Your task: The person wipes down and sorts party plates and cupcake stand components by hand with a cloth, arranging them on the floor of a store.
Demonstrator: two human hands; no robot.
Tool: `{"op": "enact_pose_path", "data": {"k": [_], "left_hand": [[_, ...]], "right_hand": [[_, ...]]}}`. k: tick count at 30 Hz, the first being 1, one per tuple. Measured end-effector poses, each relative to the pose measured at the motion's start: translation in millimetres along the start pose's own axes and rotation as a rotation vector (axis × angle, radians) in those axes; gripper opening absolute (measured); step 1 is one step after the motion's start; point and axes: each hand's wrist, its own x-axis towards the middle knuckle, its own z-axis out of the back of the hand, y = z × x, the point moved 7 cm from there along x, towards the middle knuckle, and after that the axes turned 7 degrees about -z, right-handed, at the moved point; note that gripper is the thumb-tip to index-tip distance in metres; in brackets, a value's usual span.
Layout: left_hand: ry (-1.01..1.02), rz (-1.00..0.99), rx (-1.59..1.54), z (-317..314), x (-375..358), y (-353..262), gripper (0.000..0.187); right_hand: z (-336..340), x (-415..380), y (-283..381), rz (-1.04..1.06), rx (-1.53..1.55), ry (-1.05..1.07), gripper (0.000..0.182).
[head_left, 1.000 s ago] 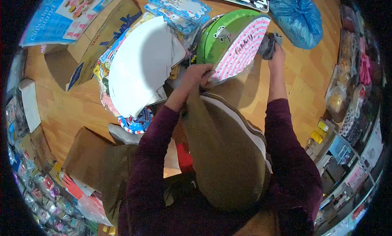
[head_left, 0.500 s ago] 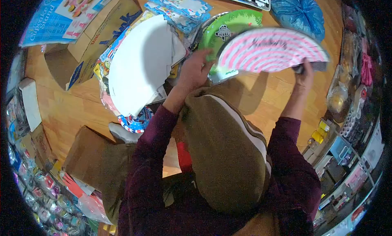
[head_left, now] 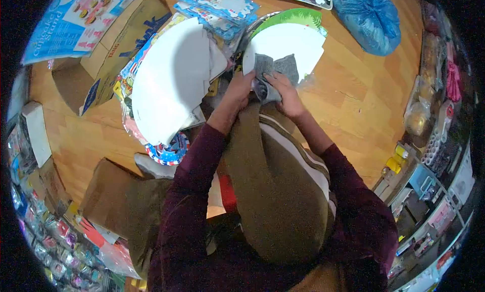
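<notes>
A grey cloth [head_left: 285, 67] lies between my two hands, over the lower part of a white fan-shaped card [head_left: 288, 42]. My left hand [head_left: 240, 90] is closed at the cloth's left edge. On the cloth's lower right rests my right hand [head_left: 285, 94], its fingers bent and pressed on the fabric. Under the white card, part of a green card [head_left: 305, 16] shows at the top. To the left, a larger stack of white fan-shaped cards [head_left: 166, 85] lies on colourful printed pieces.
A cardboard box [head_left: 126, 44] with a cupcake stand package [head_left: 70, 21] stands upper left. Blue printed cards [head_left: 220, 9] lie at the top, and a blue plastic bag [head_left: 369, 21] upper right. Packed goods line both sides. My bent knee [head_left: 283, 191] is just below my hands.
The pink-and-white striped fan has left view; a white fan-shaped card now covers most of the green one. My right hand has moved left beside my left hand, and the grey cloth is spread between them.
</notes>
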Motion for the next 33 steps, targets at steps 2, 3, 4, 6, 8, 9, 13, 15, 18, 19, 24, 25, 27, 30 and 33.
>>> {"op": "enact_pose_path", "data": {"k": [2,3,4,6,8,9,13,15,18,19,24,25,27,30,33], "left_hand": [[-0.056,0.074,0.253,14,-4,5,0.032],[-0.105,0.138,0.494,23,-3,6,0.033],[-0.103,0.138,0.493,24,-3,10,0.033],[-0.020,0.012,0.689,22,0,16,0.035],[0.053,-0.130,0.882,20,6,16,0.036],[0.086,-0.197,0.981,18,7,16,0.037],[0.042,0.220,0.546,8,-20,-8,0.043],[0.080,-0.043,0.810,7,-16,-13,0.041],[0.044,-0.299,0.989,10,-36,-42,0.039],[-0.018,-0.322,0.895,13,-45,-56,0.038],[-0.137,-0.299,0.591,70,-121,-126,0.029],[-0.209,-0.351,0.558,95,-133,-125,0.028],[-0.358,-0.294,0.358,132,-151,-123,0.028],[-0.557,-0.098,0.187,183,-173,-99,0.031],[-0.624,-0.120,0.314,231,-181,-71,0.035]], "right_hand": [[-30,2,-18,-0.007,0.130,0.063,0.064],[-42,5,-30,0.020,0.190,0.058,0.064],[-41,9,-27,0.039,0.248,0.058,0.064],[-37,17,-23,0.099,0.055,0.060,0.067],[-28,36,-22,0.173,-0.142,0.060,0.069],[-21,49,-31,0.125,-0.249,-0.011,0.070],[25,95,-92,-0.055,-0.357,-0.272,0.064],[57,110,-101,-0.187,-0.319,-0.358,0.051],[92,112,-158,-0.304,-0.213,-0.528,0.033],[102,103,-175,-0.411,-0.119,-0.543,0.028],[111,26,-188,-0.435,0.699,-0.846,0.031],[107,12,-177,-0.440,0.701,-0.850,0.031],[101,-9,-164,-0.484,0.773,-0.888,0.027],[91,-12,-141,-0.316,0.860,-0.849,0.030],[72,-7,-179,-0.377,0.173,-0.810,0.033]]}}
